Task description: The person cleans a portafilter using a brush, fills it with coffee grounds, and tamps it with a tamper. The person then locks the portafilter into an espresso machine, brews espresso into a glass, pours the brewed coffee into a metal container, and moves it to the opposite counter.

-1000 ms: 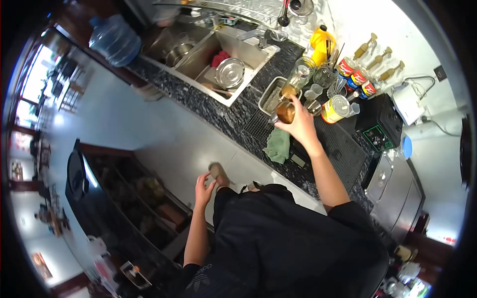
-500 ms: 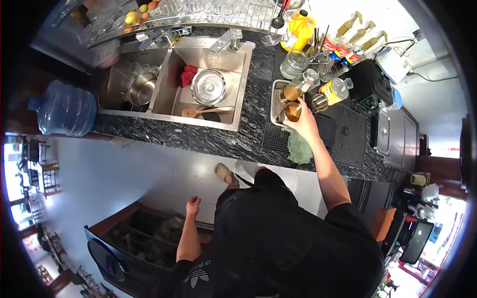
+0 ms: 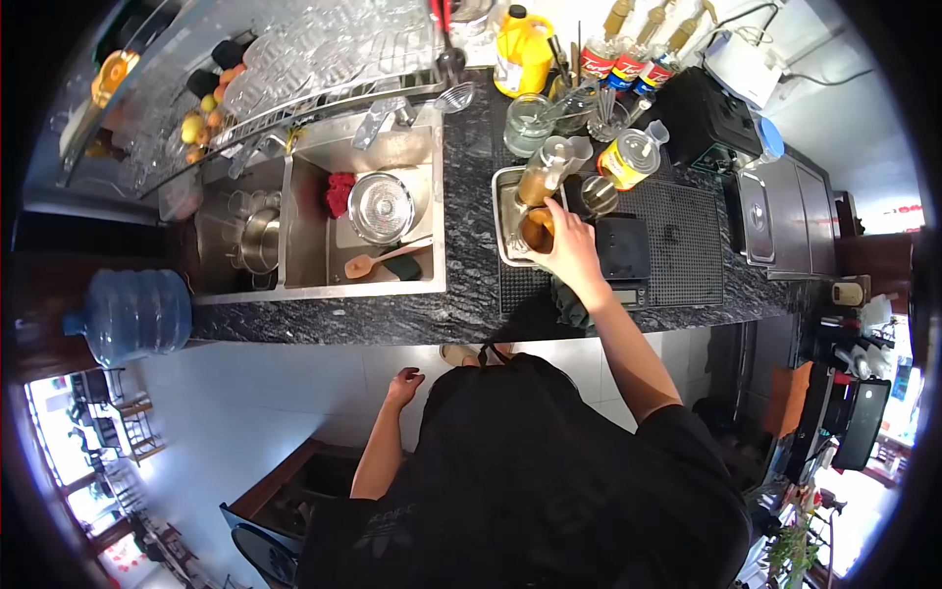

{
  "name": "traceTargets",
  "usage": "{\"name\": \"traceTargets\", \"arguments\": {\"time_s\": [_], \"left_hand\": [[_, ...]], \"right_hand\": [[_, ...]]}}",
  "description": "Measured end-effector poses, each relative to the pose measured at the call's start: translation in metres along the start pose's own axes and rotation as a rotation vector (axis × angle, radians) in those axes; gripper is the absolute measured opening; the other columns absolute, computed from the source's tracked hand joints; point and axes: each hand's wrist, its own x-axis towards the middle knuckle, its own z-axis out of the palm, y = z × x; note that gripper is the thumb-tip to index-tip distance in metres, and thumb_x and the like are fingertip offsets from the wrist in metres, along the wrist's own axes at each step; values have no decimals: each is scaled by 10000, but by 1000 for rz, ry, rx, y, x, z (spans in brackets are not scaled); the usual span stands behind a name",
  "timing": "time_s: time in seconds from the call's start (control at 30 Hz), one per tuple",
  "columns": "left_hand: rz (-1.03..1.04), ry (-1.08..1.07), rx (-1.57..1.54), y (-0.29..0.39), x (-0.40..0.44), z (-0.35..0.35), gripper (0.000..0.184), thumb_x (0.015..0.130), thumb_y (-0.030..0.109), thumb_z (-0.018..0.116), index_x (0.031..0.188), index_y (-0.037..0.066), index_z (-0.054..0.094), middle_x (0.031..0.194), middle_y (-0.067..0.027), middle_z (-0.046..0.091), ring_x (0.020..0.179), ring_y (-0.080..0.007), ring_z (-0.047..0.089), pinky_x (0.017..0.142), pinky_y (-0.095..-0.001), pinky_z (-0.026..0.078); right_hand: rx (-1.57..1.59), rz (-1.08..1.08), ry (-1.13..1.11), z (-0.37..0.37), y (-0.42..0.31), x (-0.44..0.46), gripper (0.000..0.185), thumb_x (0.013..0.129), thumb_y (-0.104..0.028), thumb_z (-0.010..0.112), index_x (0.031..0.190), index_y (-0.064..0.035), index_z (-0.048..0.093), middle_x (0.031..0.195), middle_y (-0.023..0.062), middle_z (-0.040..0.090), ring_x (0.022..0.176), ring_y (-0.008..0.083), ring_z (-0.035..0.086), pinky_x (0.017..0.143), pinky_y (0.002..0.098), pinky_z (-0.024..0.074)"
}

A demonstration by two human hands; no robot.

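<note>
My right hand (image 3: 571, 247) is closed around a cup with a brown inside (image 3: 536, 232), in or just over a shallow metal tray (image 3: 506, 218). Whether the cup touches the tray's bottom I cannot tell. Beside it in the tray, a clear glass vessel with brown contents (image 3: 535, 187) leans at a tilt. A metal cup (image 3: 599, 195) is right of my fingers, and a black scale (image 3: 624, 250) lies beyond my wrist. Partly under my forearm is a dark green cloth (image 3: 569, 302). My left hand (image 3: 403, 387) hangs over the floor, fingers loosely bent, holding nothing.
A double sink holds a metal bowl (image 3: 382, 208), a red cloth (image 3: 339, 193) and a spatula (image 3: 361, 266). Behind the tray stand a glass jar (image 3: 528, 126), a yellow jug (image 3: 523, 51), a yellow can (image 3: 629, 159) and pump bottles (image 3: 628, 67). A water bottle (image 3: 137, 312) lies at left.
The view has shifted, so the counter sits lower and further left in the picture. My right hand stays on the cup at the tray. My left hand's fingers look a little less curled.
</note>
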Motion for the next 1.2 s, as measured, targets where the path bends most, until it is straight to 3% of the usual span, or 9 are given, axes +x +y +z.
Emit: {"name": "traceTargets", "arguments": {"time_s": [0.3, 0.5, 0.63, 0.77, 0.83, 0.87, 0.93, 1.13, 1.2], "left_hand": [[10, -22, 42, 22, 15, -10, 472, 788, 399, 638, 1145, 92, 612, 1045, -136, 668, 1001, -288, 625, 879, -373, 475], [6, -63, 129, 18, 37, -33, 498, 782, 424, 639, 1145, 84, 617, 1060, -152, 660, 1026, -300, 613, 889, -373, 469], [41, -133, 281, 32, 50, -56, 535, 787, 469, 624, 1164, 88, 615, 1118, -152, 636, 1103, -305, 567, 922, -371, 446], [-178, -232, 449, -19, 96, -60, 517, 861, 464, 513, 1202, 82, 585, 1234, -163, 567, 1176, -320, 507, 981, -388, 403], [230, -178, 152, -62, 123, -50, 490, 913, 408, 449, 1243, 61, 551, 1304, -162, 518, 1189, -289, 503, 997, -379, 388], [226, -184, 151, -62, 125, -50, 490, 913, 408, 449, 1243, 61, 551, 1304, -162, 518, 1189, -289, 503, 997, -379, 388], [607, -254, -34, -56, 137, -47, 313, 859, 193, 526, 1103, 20, 618, 1127, -99, 619, 1036, -207, 559, 888, -320, 440], [588, -459, -178, 28, 92, -71, 296, 838, 166, 549, 1075, 9, 629, 1091, -121, 633, 1040, -226, 570, 894, -336, 448], [591, -462, -166, 35, 87, -74, 290, 838, 167, 557, 1070, 10, 632, 1087, -124, 635, 1039, -229, 570, 896, -339, 447]], "right_hand": [[87, -21, 55, 7, 12, -2, 890, 611, -369, 812, 1334, -98, 370, 1078, 129, 581, 1030, 279, 555, 877, 411, 388], [284, 211, -109, 5, 14, 1, 940, 603, -329, 823, 1366, -110, 319, 1181, 141, 559, 1097, 285, 531, 917, 432, 372], [102, 64, 10, 6, 5, -9, 950, 566, -239, 837, 1369, -135, 339, 1220, 100, 538, 1129, 282, 510, 920, 422, 379], [150, 292, -127, 2, -7, -5, 961, 589, -265, 832, 1386, -150, 307, 1222, 86, 532, 1117, 266, 511, 901, 430, 376], [120, 268, -77, 6, -7, -8, 952, 596, -248, 827, 1386, -155, 304, 1209, 87, 534, 1112, 268, 513, 904, 433, 378], [82, 161, 13, 6, -8, -9, 937, 606, -237, 822, 1383, -157, 304, 1204, 90, 532, 1116, 273, 509, 897, 433, 388], [47, 206, -23, 7, -10, -8, 935, 605, -235, 822, 1381, -157, 306, 1213, 88, 529, 1118, 271, 506, 890, 431, 393], [174, 303, -43, 11, -10, -6, 937, 599, -225, 817, 1380, -159, 304, 1233, 73, 518, 1124, 267, 492, 880, 430, 411], [-39, 148, 6, 8, -15, -5, 934, 608, -245, 818, 1382, -161, 301, 1232, 82, 518, 1123, 276, 490, 885, 431, 414]]}}
